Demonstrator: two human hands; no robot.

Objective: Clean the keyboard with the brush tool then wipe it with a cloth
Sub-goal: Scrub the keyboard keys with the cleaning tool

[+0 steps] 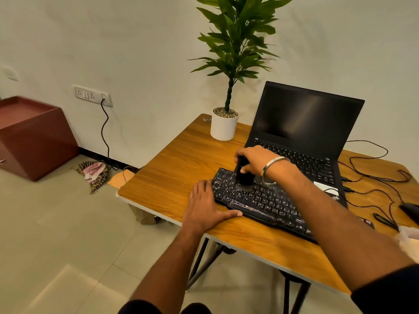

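The black keyboard (260, 198) lies at an angle on the wooden tabletop (181, 155), directly in front of an open laptop (303, 132) with a dark screen. The right hand (254, 160) is positioned over the upper left key rows; its grip is closed around the black brush tool (243, 175), fingers curled over the top of the body and thumb against the near side. The brush tool is held roughly upright with its bristle end down on the keys. A metal bangle (273, 169) sits on the right wrist. The left hand (206, 207) rests flat on the tabletop at the left end of the keyboard; its grip is released, fingers straight, with the thumb extended along the keyboard's front edge. A potted plant (224, 125) in a white pot stands at the far corner of the tabletop, left of the laptop. Black cables (371, 175) run across the tabletop to the right of the laptop. On the floor near the wall lies a crumpled checked cloth (94, 172), well apart from the tabletop. A brown cabinet (31, 137) stands against the wall on the left.
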